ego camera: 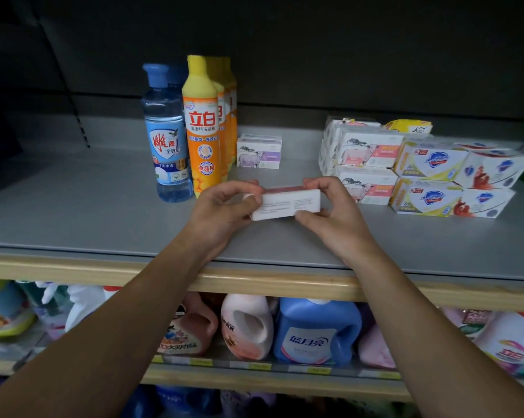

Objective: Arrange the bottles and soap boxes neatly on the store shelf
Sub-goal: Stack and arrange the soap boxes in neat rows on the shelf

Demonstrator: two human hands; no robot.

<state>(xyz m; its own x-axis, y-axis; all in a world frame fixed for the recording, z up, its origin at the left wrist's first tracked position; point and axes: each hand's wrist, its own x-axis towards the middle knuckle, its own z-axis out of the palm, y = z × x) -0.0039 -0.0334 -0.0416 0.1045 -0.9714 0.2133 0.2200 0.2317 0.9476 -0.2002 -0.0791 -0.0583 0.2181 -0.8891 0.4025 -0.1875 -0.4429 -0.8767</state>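
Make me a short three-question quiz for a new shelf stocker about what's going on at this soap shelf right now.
1. True or false: the left hand and right hand each grip one end of the white soap box.
2. Which bottle stands further left: A) the blue bottle or B) the orange bottle?
3. Fill in: the lone sheep-print box sits directly to the ____ of the row of orange bottles.

Key:
1. True
2. A
3. right
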